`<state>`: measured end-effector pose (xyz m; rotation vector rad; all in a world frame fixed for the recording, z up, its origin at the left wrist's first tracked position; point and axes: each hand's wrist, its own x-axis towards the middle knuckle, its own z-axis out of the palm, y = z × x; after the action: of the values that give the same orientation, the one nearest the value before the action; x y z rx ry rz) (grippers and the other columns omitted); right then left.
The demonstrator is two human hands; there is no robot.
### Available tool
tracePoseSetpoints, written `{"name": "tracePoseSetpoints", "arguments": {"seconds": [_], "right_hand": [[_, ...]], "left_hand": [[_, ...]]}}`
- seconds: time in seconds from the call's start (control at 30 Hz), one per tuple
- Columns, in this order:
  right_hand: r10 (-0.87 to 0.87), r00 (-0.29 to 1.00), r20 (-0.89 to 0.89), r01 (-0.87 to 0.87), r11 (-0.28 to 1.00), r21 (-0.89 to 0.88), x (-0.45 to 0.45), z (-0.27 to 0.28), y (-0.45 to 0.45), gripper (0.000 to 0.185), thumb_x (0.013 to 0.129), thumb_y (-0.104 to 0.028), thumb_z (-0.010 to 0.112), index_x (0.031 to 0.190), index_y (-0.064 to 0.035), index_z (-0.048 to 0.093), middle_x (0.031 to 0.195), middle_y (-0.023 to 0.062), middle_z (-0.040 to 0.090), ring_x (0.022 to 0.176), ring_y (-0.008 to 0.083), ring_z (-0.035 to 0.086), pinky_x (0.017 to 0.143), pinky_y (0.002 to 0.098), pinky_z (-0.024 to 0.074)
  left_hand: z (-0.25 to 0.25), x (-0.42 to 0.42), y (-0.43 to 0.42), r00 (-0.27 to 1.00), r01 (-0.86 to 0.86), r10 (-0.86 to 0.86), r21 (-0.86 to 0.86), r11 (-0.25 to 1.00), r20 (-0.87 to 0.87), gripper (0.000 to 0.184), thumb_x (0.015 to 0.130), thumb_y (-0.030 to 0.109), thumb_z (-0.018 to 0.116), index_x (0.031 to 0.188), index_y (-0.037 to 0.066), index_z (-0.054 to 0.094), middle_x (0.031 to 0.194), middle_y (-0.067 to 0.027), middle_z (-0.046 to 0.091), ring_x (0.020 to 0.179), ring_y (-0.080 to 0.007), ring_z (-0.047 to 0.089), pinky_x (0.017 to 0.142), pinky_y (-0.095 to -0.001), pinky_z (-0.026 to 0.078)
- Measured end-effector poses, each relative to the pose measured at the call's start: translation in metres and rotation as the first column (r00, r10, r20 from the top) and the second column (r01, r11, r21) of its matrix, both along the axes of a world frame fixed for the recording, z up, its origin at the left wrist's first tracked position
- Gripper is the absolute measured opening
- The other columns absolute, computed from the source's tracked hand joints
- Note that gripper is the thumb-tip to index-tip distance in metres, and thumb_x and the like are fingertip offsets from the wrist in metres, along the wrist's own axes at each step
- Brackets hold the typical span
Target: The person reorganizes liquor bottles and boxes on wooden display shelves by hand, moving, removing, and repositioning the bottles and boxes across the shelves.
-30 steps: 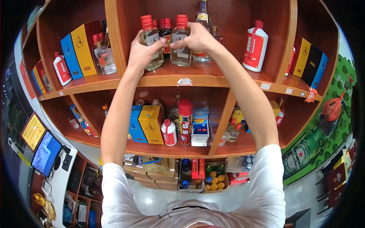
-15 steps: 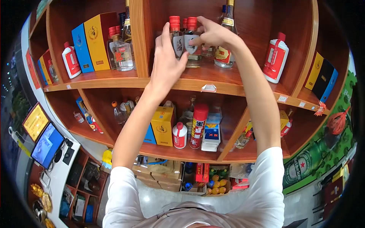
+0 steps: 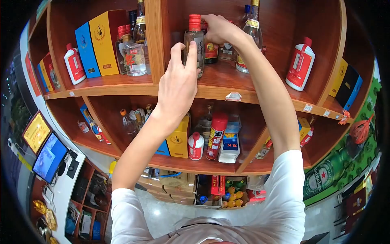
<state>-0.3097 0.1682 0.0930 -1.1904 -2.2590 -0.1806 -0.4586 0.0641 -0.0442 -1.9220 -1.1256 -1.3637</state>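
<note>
On the upper shelf, a clear glass liquor bottle with a red cap [image 3: 195,25] and a grey label stands upright. My left hand [image 3: 176,87] is at its left side, thumb across the front and fingers curled at the far side. My right hand [image 3: 222,30] reaches over from the right, its fingers bent down at a second red-capped bottle [image 3: 204,27], mostly hidden behind the first one. Just below that hand is a dark bottle with a red label [image 3: 211,53]. A tall bottle with a gold neck [image 3: 252,30] stands beside my right wrist.
A white bottle with a red label [image 3: 300,65] stands to the right, and gift boxes [image 3: 105,44] and bottles to the left. The wooden shelf edge [image 3: 211,91] runs below my hands. A red spray can [image 3: 216,136] and boxes occupy the lower shelf.
My right hand has shifted left and back with its bottle, behind the front one. My left thumb has come up onto the front bottle. The dark red-labelled bottle now shows.
</note>
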Motion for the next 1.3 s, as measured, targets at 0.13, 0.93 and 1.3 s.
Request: {"name": "tracePoseSetpoints", "arguments": {"seconds": [0.13, 0.93, 1.3], "right_hand": [[0.054, 0.99, -0.127, -0.072, 0.988, -0.139, -0.012, -0.002, 0.02, 0.041, 0.08, 0.001, 0.07, 0.119, 0.0049, 0.059, 0.086, 0.0184, 0.073, 0.059, 0.0228, 0.071, 0.051, 0.0357, 0.0587], [-0.156, 0.946, -0.286, 0.251, 0.909, 0.333, 0.009, -0.02, 0.037, 0.061, 0.082, -0.033, 0.074, 0.133, -0.0061, 0.054, 0.127, 0.0252, 0.061, 0.121, 0.0432, 0.061, 0.099, 0.0502, 0.0525], [-0.084, 0.971, -0.223, 0.095, 0.995, 0.038, 0.012, -0.024, 0.069, 0.094, 0.077, -0.034, 0.077, 0.156, -0.0092, 0.031, 0.126, 0.0259, 0.065, 0.111, 0.0367, 0.067, 0.09, 0.0473, 0.0574]], "left_hand": [[0.001, -0.004, 0.008, 0.999, -0.029, 0.03, 0.044, 0.999, -0.037, 0.059, 0.089, 0.004, 0.071, 0.142, -0.002, 0.047, 0.139, -0.025, 0.044, 0.096, -0.0463, 0.067, 0.081, -0.0498, 0.057], [0.034, 0.016, 0.043, 0.947, -0.318, 0.286, -0.299, 0.9, -0.148, 0.099, 0.079, 0.006, 0.08, 0.158, 0.001, 0.02, 0.103, -0.0322, 0.067, 0.096, -0.0492, 0.068, 0.085, -0.0523, 0.058], [0.043, 0.02, 0.064, 0.93, -0.359, 0.3, -0.35, 0.865, -0.213, 0.089, 0.085, 0.0, 0.071, 0.156, -0.001, 0.017, 0.105, -0.0326, 0.068, 0.097, -0.0467, 0.07, 0.081, -0.0522, 0.06]]}}
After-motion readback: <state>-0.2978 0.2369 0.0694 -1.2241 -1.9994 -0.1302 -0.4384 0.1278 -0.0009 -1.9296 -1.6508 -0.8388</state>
